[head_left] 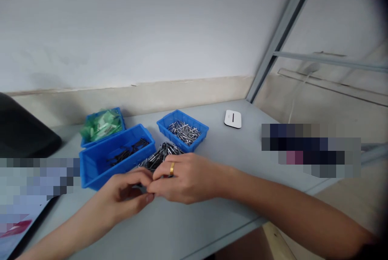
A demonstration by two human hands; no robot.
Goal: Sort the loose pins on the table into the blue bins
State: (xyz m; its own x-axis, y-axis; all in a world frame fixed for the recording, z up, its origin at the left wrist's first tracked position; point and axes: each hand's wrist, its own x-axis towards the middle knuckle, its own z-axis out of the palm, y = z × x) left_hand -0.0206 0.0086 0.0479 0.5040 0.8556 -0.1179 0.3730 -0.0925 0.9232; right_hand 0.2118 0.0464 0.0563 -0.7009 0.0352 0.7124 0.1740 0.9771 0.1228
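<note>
My left hand [129, 195] and my right hand [184, 177] meet fingertip to fingertip over the front of the table. Both are closed in a pinch, and whatever they hold is hidden by the fingers. A gold ring sits on a finger of the right hand. Just behind them lies a loose heap of thin dark and silver metal pins [162, 154], partly covered by the hands. Left of the heap, a long blue bin [93, 167] contains thin black pieces [125, 155]. Behind the heap, a smaller blue bin [163, 124] has many silver pins [184, 132] in it.
A third blue bin [123, 120] at the back left holds a green plastic bag [103, 124]. A white square device [233, 119] lies at the back right of the grey table [212, 219]. A dark object [24, 130] stands at left. A metal post [273, 45] rises at the right corner.
</note>
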